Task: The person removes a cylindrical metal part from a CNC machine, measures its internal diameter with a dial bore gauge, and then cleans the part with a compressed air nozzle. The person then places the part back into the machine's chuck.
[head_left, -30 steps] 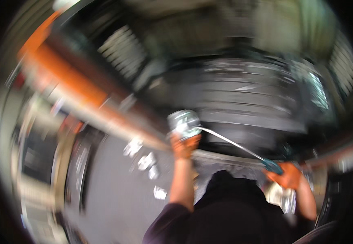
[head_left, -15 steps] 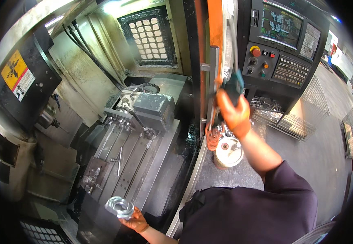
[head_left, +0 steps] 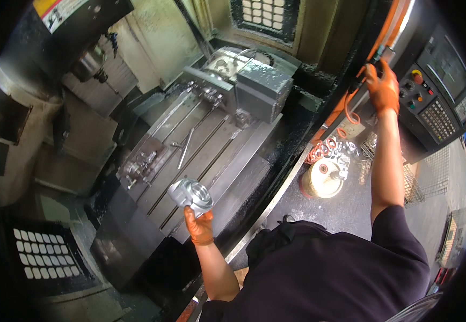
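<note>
My left hand (head_left: 199,228), in an orange glove, holds up a shiny round metal part (head_left: 190,193) with a ring-shaped hollow. It hangs above the near edge of the slotted machine table (head_left: 211,145). My right hand (head_left: 384,92), gloved in orange too, is raised at the orange door edge, by the top of the grey door handle (head_left: 387,52). Its fingers close around what looks like an air gun (head_left: 357,80), dark with a bit of teal, mostly hidden by the hand. An orange hose (head_left: 349,110) hangs down from it.
On the machine table lie a T-shaped wrench (head_left: 187,148) and a clamping fixture (head_left: 144,161); a grey block unit (head_left: 265,88) stands farther back. The spindle (head_left: 89,65) hangs at the left. A round white-topped container (head_left: 324,178) stands outside the door, below the control panel (head_left: 431,102).
My left hand has lifted the metal part up and inward over the table. My right hand has moved with the air gun to the door handle. The view has turned to the left.
</note>
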The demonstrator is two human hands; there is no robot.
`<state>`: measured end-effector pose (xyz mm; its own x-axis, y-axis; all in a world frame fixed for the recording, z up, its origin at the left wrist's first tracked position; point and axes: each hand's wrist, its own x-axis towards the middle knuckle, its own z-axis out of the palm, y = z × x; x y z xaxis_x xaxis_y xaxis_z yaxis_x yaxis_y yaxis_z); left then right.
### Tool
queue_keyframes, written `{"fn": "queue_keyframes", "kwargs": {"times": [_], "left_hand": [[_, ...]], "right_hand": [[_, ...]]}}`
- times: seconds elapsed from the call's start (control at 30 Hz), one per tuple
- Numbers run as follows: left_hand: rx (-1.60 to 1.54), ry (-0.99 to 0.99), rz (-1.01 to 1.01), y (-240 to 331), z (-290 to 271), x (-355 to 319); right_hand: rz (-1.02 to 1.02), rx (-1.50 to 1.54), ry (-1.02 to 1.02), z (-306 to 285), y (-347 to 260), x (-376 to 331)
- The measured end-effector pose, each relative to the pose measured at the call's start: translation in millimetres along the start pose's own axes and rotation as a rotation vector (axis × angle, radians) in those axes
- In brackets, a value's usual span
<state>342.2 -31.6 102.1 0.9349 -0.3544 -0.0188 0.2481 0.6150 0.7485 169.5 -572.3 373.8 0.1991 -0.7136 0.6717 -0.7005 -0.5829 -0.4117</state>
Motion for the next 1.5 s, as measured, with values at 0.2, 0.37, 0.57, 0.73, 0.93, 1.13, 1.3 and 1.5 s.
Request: {"fn": "queue_keyframes", "kwargs": {"times": [0.2,0.37,0.57,0.73,0.93,1.13,1.3,1.5], "left_hand": [[0.145,-0.099,0.041,-50,-26,22],[0.186,-0.236,-0.107,-16,94,41],[0.248,-0.305,-0.128,-16,107,85],[0.191,-0.270,-0.157,-11,109,137],[0.412,-0.038,0.069,-27,99,231],[0.412,0.032,0.147,-79,78,383],[0.519,-0.017,0.051,-112,85,440],[0.589,-0.061,0.040,-117,75,447]], "right_hand": [[-0.798,0.298,-0.422,53,-66,-145],[-0.244,1.097,-1.590,118,-132,-244],[-0.004,1.318,-1.796,158,-171,-227],[-0.317,1.145,-1.771,204,-182,-196],[-0.601,0.982,-0.928,302,-236,-127],[-0.554,0.622,-0.559,417,-263,-119],[-0.507,0.624,-0.558,422,-262,-117],[-0.518,0.640,-0.562,425,-263,-120]]}}
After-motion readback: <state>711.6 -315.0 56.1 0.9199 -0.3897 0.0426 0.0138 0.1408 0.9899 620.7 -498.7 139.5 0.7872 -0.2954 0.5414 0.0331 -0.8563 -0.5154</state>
